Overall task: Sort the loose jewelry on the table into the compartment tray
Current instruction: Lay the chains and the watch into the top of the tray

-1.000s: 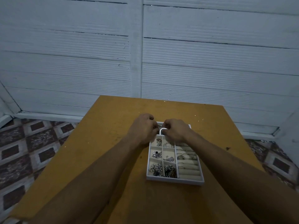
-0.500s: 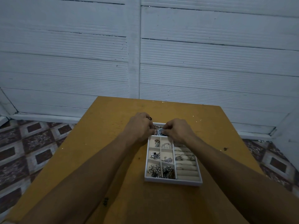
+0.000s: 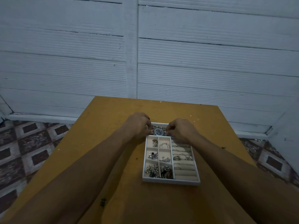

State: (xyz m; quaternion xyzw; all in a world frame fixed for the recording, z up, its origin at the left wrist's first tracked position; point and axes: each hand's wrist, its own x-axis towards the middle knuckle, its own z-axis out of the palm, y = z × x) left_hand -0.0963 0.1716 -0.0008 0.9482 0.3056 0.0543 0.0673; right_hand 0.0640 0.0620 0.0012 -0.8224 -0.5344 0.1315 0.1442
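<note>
A white compartment tray lies on the yellow table, holding silver chains, earrings and rings in its small cells and ring rolls. Over its far compartment sits a silver wristwatch with a dark dial facing up. My left hand pinches the watch's band on the left side. My right hand pinches the band on the right side. Both hands have curled fingers and cover the far corners of the tray.
A white ribbed wall stands just behind the table's far edge. Patterned floor tiles show to the left and right of the table. My forearms stretch over the near half of the table.
The watch has turned and come down into the tray's far compartment, its dark dial now facing up. My hands have spread slightly apart along its band.
</note>
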